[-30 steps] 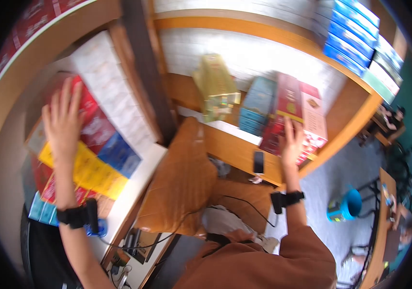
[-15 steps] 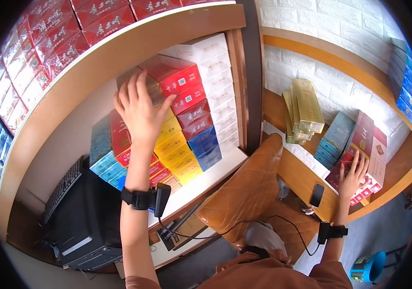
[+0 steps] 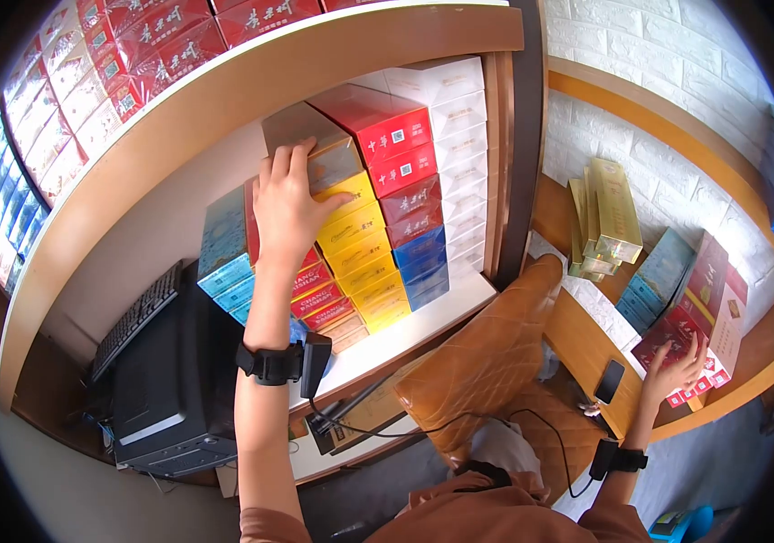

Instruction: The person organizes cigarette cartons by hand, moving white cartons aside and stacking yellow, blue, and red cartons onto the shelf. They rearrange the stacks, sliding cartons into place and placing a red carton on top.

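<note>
My left hand point(image 3: 292, 206) has its fingers apart, with the fingertips at a grey-gold carton point(image 3: 337, 166) on top of a stack of yellow cartons point(image 3: 355, 231). Its thumb points across the front of the uppermost yellow one. Just right of it are red cartons point(image 3: 396, 136) piled over dark red and blue ones; part of a stack of red and blue cartons on the left is hidden behind the hand. Over on the wooden shelf, my right hand point(image 3: 679, 366) hovers with loosely bent, spread fingers close to dark red cartons point(image 3: 672, 330).
Gold cartons point(image 3: 615, 217) and teal cartons point(image 3: 654, 281) share the right shelf with a phone point(image 3: 611, 381). A brown padded chair point(image 3: 487, 339) stands between the shelves. A black computer case point(image 3: 174, 398) and keyboard point(image 3: 138, 317) are at left. A cable links both wrist straps.
The view has shifted left, so the shelves sit farther right. My left hand has come down toward the yellow stack. My right hand's fingers have lifted off the red carton and bent.
</note>
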### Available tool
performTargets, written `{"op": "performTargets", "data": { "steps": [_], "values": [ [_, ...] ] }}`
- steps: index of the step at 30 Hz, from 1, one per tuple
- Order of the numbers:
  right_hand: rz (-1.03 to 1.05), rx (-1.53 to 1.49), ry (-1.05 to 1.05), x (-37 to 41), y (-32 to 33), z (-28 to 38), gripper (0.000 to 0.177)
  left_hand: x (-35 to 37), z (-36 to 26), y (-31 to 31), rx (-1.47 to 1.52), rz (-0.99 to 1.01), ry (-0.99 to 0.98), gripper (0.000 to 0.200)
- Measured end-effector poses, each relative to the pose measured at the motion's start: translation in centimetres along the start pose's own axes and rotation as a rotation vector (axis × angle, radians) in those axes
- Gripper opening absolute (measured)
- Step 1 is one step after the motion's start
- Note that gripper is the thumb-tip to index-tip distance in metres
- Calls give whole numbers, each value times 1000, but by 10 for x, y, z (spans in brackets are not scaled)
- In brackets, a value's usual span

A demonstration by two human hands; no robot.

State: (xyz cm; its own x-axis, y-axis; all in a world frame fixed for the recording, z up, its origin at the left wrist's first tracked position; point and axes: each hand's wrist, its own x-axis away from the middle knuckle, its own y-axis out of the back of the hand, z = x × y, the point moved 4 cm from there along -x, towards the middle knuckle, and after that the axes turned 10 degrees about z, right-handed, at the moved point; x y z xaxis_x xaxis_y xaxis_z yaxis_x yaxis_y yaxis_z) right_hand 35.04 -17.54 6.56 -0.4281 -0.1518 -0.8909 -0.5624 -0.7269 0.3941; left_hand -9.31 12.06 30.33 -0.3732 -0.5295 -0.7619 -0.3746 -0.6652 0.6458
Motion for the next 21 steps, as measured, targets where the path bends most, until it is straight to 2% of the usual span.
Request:
{"op": "performTargets", "data": {
  "steps": [2, 8, 14, 16, 21],
  "values": [
    [-32, -59, 24, 6, 7, -3, 45, 7, -4, 10, -23, -1, -6, 62],
    [-5, 45, -82, 27, 11, -26, 38, 50, 11, 49, 49, -24, 55, 63],
    [-14, -95, 37, 30, 3, -11, 36, 102, 40, 54, 3, -103, 156, 65],
    [2, -146, 50, 32, -5, -2, 36, 109, 46, 49, -132, 68, -15, 66],
    [2, -192, 52, 36, -19, 20, 37, 91, 51, 44, -23, 141, -52, 60]
  ]
}}
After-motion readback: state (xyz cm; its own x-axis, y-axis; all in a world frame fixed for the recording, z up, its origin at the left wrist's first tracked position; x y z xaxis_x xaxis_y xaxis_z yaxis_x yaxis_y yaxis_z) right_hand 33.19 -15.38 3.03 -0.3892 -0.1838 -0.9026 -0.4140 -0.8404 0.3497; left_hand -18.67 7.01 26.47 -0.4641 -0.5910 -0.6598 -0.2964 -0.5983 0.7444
